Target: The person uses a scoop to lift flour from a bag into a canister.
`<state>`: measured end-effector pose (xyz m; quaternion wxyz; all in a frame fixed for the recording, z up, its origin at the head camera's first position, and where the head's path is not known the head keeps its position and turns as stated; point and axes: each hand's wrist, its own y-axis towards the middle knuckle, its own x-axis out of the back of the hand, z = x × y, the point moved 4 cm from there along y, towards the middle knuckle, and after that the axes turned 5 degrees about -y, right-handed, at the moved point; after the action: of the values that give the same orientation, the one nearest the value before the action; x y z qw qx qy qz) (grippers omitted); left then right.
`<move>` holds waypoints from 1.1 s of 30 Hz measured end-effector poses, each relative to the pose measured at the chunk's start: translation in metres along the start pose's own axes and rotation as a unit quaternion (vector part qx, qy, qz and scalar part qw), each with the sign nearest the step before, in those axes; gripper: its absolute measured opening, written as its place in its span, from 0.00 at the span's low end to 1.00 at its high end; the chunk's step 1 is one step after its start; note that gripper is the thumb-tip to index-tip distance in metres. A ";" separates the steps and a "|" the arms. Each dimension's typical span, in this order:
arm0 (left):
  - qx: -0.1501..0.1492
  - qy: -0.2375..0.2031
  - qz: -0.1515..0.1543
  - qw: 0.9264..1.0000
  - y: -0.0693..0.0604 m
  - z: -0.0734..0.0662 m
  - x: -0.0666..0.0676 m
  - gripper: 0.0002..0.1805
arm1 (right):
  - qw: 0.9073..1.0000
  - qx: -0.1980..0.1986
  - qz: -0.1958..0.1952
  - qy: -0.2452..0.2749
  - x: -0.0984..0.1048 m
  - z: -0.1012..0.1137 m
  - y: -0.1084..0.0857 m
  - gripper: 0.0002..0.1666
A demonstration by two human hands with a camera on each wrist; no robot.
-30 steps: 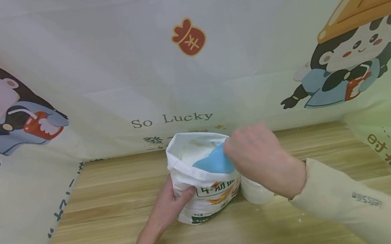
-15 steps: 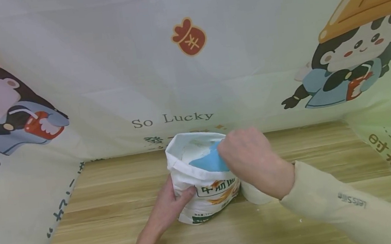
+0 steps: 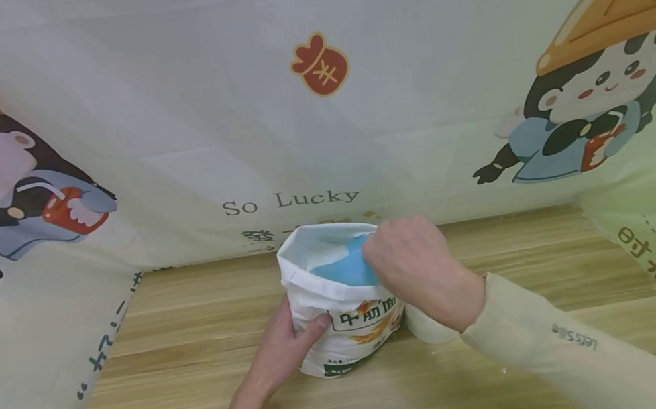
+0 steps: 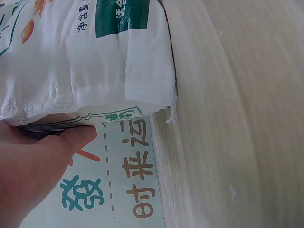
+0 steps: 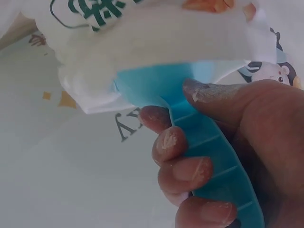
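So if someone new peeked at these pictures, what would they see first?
Probably the bright blue plastic scoop, low in the middle of the head view, held in a person's right-hand fingers, its end inside the open white bag of powder. Then the two orange-hatted cartoon figures, printed on the pale cloth at either side, with a red printed pouch between them.

I read this as a makeshift booth; home or lab, can't tell. Wood-grain table (image 3: 180, 343), printed sheet (image 3: 443, 97) walling it at 9, 12 and 3 o'clock. Cartoons (image 3: 600, 82) at 9 and 2, red pouch print (image 3: 320, 63) at 12. Flour bag (image 3: 354, 330) at 6 adds a kitchen note.
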<state>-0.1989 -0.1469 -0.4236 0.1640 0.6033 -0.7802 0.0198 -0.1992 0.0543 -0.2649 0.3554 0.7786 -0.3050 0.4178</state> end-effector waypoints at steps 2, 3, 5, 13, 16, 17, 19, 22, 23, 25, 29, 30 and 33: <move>0.003 -0.002 -0.002 1.000 0.000 0.000 0.000 0.28 | 1.000 -0.002 -0.014 0.002 -0.003 0.000 -0.001 0.24; 0.004 -0.001 -0.002 1.000 0.000 0.000 -0.001 0.28 | 1.000 -0.002 -0.020 0.002 -0.004 0.000 -0.001 0.24; 0.005 -0.001 -0.004 1.000 0.000 0.000 -0.001 0.28 | 1.000 -0.004 -0.030 0.005 -0.006 0.001 -0.002 0.23; -0.004 0.002 -0.003 1.000 -0.001 0.001 -0.001 0.28 | 0.998 -0.031 -0.024 0.041 -0.015 0.002 -0.006 0.19; -0.004 0.006 -0.006 1.000 -0.001 0.001 -0.001 0.29 | 0.997 -0.044 -0.031 0.055 -0.019 0.001 -0.009 0.22; -0.004 0.009 -0.007 1.000 -0.001 0.001 -0.001 0.29 | 0.997 -0.046 -0.036 0.057 -0.020 0.001 -0.010 0.22; -0.002 0.014 -0.009 1.000 -0.001 0.001 -0.001 0.30 | 0.996 -0.050 -0.041 0.062 -0.022 0.001 -0.011 0.22; -0.002 0.015 -0.009 1.000 -0.001 0.000 0.000 0.30 | 0.995 -0.051 -0.052 0.067 -0.025 0.000 -0.014 0.21; -0.002 0.014 -0.009 1.000 -0.001 0.000 0.000 0.30 | 0.995 -0.050 -0.056 0.069 -0.026 0.000 -0.015 0.21; -0.001 0.012 -0.009 1.000 -0.001 -0.001 0.000 0.30 | 0.994 -0.049 -0.069 0.071 -0.028 0.000 -0.017 0.20; -0.002 0.013 -0.011 1.000 -0.001 -0.001 0.000 0.30 | 0.991 -0.048 -0.092 0.078 -0.032 -0.001 -0.022 0.19; -0.002 0.014 -0.011 1.000 -0.001 -0.001 0.000 0.30 | 0.991 -0.048 -0.097 0.080 -0.032 -0.001 -0.023 0.18; -0.002 0.018 -0.012 1.000 -0.001 -0.001 0.000 0.30 | 0.989 -0.047 -0.109 0.084 -0.035 -0.001 -0.026 0.17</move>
<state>-0.1981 -0.1467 -0.4225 0.1795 0.6121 -0.7697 0.0265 -0.1957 0.0756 -0.3023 0.4596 0.7518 -0.2062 0.4255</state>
